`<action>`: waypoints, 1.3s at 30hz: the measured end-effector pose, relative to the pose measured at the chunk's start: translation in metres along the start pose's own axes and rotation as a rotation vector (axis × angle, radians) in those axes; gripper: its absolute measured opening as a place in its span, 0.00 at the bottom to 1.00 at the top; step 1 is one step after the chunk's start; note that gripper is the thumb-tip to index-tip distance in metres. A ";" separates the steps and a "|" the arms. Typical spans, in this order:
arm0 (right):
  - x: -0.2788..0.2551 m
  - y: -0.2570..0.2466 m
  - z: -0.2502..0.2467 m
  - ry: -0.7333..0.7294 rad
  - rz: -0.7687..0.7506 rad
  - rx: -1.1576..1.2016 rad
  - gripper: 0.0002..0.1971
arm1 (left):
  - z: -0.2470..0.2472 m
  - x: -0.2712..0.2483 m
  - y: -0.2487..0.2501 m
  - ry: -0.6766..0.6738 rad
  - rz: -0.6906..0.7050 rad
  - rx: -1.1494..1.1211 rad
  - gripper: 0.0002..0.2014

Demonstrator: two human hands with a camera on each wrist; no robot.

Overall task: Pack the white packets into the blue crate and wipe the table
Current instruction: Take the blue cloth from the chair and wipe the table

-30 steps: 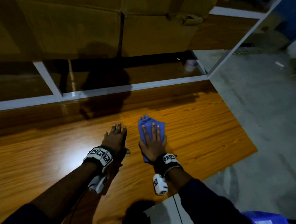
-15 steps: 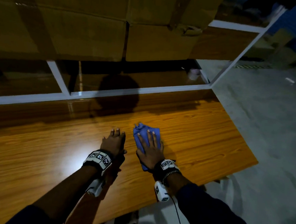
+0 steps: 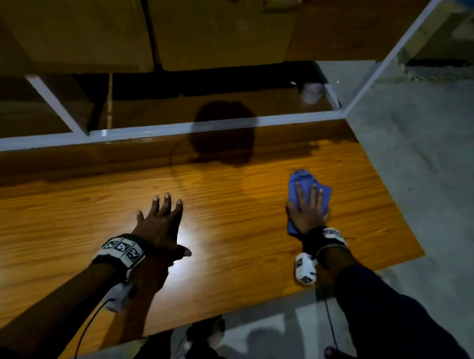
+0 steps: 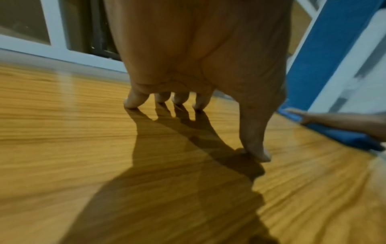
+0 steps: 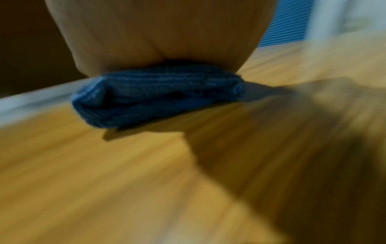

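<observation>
The wiping stage is judged to be under way. A folded blue cloth [image 3: 308, 194] is pressed flat onto the wooden desk [image 3: 228, 206] under the right hand [image 3: 308, 214], whose fingers are laid straight and slightly spread over the fabric; in the right wrist view the cloth [image 5: 158, 97] is seen squashed between the palm and the desk, with strong blur around it. The cloth lies toward the 2 o'clock part of the desk, not far from the right-hand edge.

The left hand [image 3: 159, 227] is set on the bare wood near the centre, at about 9 o'clock from the cloth and well apart from it. Its fingers are spread and nothing is held; in the left wrist view the fingertips [image 4: 131, 102] and thumb are seen touching the surface, as if the body were being braced.

No white packets are seen on the desk, and the blue crate is not in view, so the packing is judged to be finished, though this cannot be confirmed. What remains appears to be the rest of the wiping: the left portion of the desk, from 7 to 10 o'clock, would presumably still need passes. Cardboard boxes [image 3: 212, 25] are stacked beyond the white rail [image 3: 164, 130] at 12 o'clock.
</observation>
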State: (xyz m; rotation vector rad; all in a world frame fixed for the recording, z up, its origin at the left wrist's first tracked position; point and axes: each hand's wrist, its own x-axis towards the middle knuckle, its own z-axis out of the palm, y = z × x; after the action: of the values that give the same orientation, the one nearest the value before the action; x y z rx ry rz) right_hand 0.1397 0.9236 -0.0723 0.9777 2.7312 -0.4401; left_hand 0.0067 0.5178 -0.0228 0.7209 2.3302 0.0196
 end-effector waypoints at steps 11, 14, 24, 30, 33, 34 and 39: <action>0.005 0.005 -0.010 -0.051 0.084 -0.017 0.35 | 0.001 0.002 -0.003 -0.017 0.002 0.019 0.77; -0.014 -0.019 0.002 -0.042 0.072 -0.024 0.34 | 0.000 0.000 -0.003 -0.007 0.006 0.016 0.77; -0.102 -0.115 0.055 -0.012 -0.092 -0.036 0.38 | -0.004 -0.018 0.010 0.017 -0.003 -0.074 0.72; -0.162 -0.171 0.092 0.011 -0.230 -0.048 0.37 | 0.021 -0.045 -0.001 0.073 0.109 -0.069 0.64; -0.176 -0.175 0.103 -0.026 -0.277 -0.110 0.40 | 0.040 -0.062 -0.012 0.053 0.150 -0.033 0.69; -0.176 -0.175 0.104 -0.026 -0.292 -0.116 0.41 | 0.045 -0.067 -0.013 0.063 0.155 -0.032 0.69; -0.166 -0.164 0.099 -0.030 -0.316 -0.090 0.41 | 0.048 -0.073 -0.009 0.067 0.129 -0.040 0.66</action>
State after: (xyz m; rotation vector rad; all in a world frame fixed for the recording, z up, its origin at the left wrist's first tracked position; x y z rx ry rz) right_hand 0.1691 0.6722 -0.0830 0.5139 2.8562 -0.3737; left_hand 0.0768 0.4652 -0.0161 0.8617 2.3361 0.1502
